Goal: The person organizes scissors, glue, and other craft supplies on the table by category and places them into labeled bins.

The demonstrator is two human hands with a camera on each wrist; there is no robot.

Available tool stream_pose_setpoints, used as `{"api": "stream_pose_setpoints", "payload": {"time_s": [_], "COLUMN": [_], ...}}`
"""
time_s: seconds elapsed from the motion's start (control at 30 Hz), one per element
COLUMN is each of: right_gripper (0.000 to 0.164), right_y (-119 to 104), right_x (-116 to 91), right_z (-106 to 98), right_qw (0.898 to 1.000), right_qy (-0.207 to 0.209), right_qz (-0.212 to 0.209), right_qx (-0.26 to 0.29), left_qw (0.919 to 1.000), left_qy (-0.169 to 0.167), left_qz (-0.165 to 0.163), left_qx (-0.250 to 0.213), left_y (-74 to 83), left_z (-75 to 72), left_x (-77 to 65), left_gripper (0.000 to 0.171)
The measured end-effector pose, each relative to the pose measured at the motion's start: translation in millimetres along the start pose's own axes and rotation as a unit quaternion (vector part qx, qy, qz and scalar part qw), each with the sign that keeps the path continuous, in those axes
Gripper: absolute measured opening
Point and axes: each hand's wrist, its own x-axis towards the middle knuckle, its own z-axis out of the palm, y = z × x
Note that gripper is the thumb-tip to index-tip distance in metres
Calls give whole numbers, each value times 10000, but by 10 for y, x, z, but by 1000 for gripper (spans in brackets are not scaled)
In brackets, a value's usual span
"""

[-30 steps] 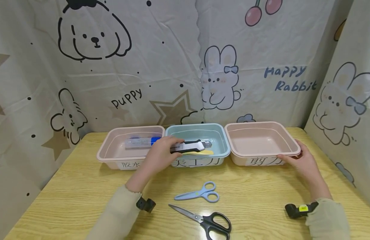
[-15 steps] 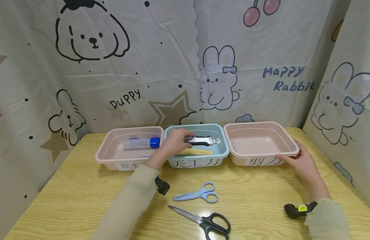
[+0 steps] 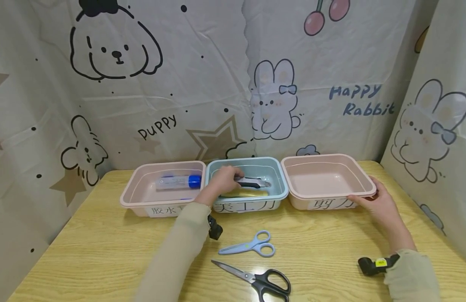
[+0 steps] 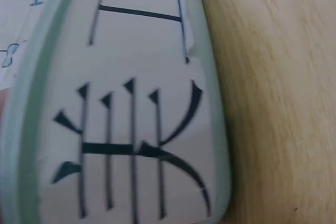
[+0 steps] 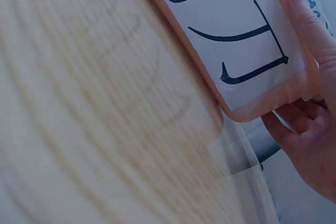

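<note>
My left hand (image 3: 225, 181) reaches into the blue bin (image 3: 284, 184) in the middle and holds a white-and-black utility knife (image 3: 252, 183) by its rear end, blade end to the right. Below the knife lies a slim yellow object (image 3: 248, 193). The left wrist view shows only the blue bin's labelled front (image 4: 121, 98); the fingers are hidden there. At the right, my right hand (image 3: 382, 205) grips the corner of a pink bin (image 3: 323, 180), thumb on the front rim. In the right wrist view the fingers (image 5: 286, 129) curl under the bin's rim at its side.
A left pink bin (image 3: 138, 184) holds a clear tube with a blue cap (image 3: 180, 181). On the wooden table (image 3: 104, 251) in front lie blue scissors (image 3: 252, 244) and black-handled scissors (image 3: 265, 281). A printed cloth (image 3: 202, 84) hangs behind the bins.
My left hand has moved right and down into the blue bin with the utility knife, from over the gap between the left and middle bins. The right hand stays on its bin.
</note>
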Motion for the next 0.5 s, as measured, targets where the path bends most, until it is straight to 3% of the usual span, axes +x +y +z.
{"api": "stream_pose_setpoints", "payload": {"time_s": [0.23, 0.5], "right_gripper": [93, 92], "right_y": [8, -13], "right_x": [-2, -12], "right_z": [2, -6], "right_qw": [9998, 9999], "right_qy": [-1, 6], "right_qz": [-88, -91], "right_qx": [151, 86], "left_qw": [9990, 9995], "left_qy": [-335, -108], "left_qz": [-67, 127], "left_qx": [298, 268], "left_y": [-10, 52], "left_z": [125, 42], "left_x": [35, -39], "left_gripper": [32, 26]}}
